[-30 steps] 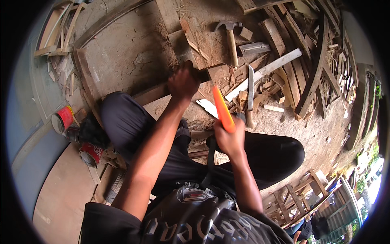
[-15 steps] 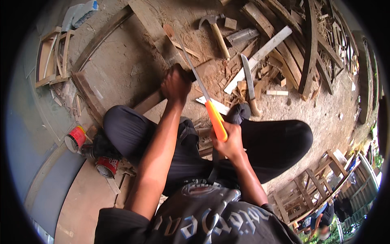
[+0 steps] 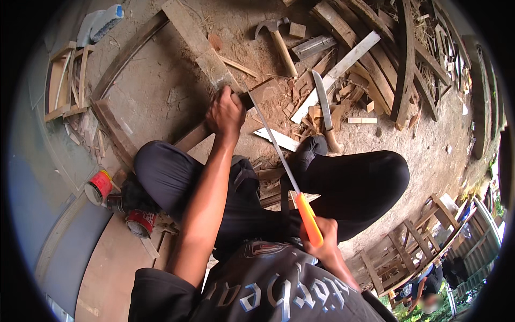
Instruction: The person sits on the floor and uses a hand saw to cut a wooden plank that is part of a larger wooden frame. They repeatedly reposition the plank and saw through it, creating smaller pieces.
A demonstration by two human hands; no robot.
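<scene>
My right hand (image 3: 321,234) is wrapped round the orange handle of a handsaw (image 3: 308,214). The saw's thin blade slants up and left, and its tip reaches the wood just right of my left hand (image 3: 226,114). That left hand is closed in a fist over the joint where a pale plank (image 3: 189,28) meets a darker wooden beam (image 3: 194,136). The beam lies crosswise in front of my bent legs and its right end (image 3: 266,89) sticks out past the blade. How my left fingertips grip the wood is hidden under the hand.
A claw hammer (image 3: 282,49) and a machete (image 3: 324,102) lie beyond on the dirt floor. Piled timber (image 3: 405,64) and offcuts fill the far right. Red cans (image 3: 141,222) stand left of my knee. A person (image 3: 427,290) is at the lower right.
My right hand has drawn the saw back toward my body and slightly right, so more of the blade lies on my side of the beam. My left hand stays on the wood.
</scene>
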